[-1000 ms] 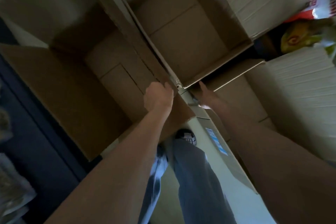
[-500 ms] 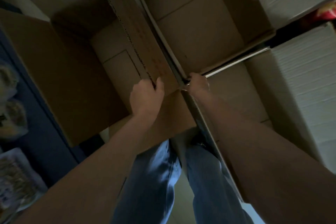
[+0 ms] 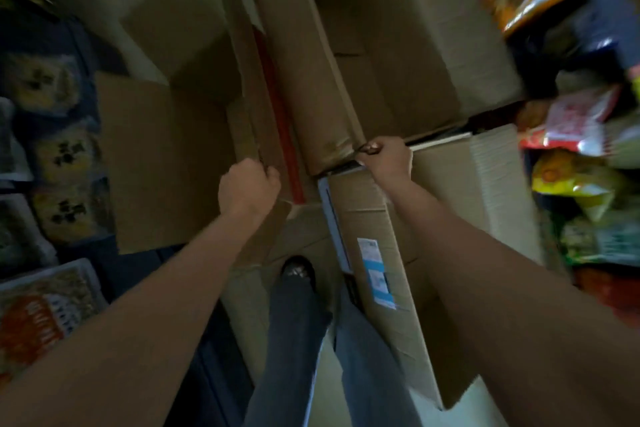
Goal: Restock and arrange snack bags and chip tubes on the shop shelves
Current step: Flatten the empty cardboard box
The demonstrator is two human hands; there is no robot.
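Note:
Two open cardboard boxes stand on the floor in front of me. My left hand (image 3: 247, 189) grips the near flap edge of the left box (image 3: 166, 163). My right hand (image 3: 386, 158) grips the near corner edge of the right box (image 3: 391, 55), whose inside looks bare. Snack bags (image 3: 571, 128) in red, yellow and green fill the shelves on the right. More packets (image 3: 59, 156) sit on the dark shelves at the left. No chip tubes show.
A third cardboard box with a blue and white label (image 3: 375, 272) lies under my right forearm. My legs and one shoe (image 3: 298, 272) stand between the boxes in the narrow aisle. A tray of orange packets (image 3: 41, 312) sits low at the left.
The view has pulled back and the shelves on both sides have come into sight. Both hands keep their hold on the box edges, and the boxes have shifted apart slightly.

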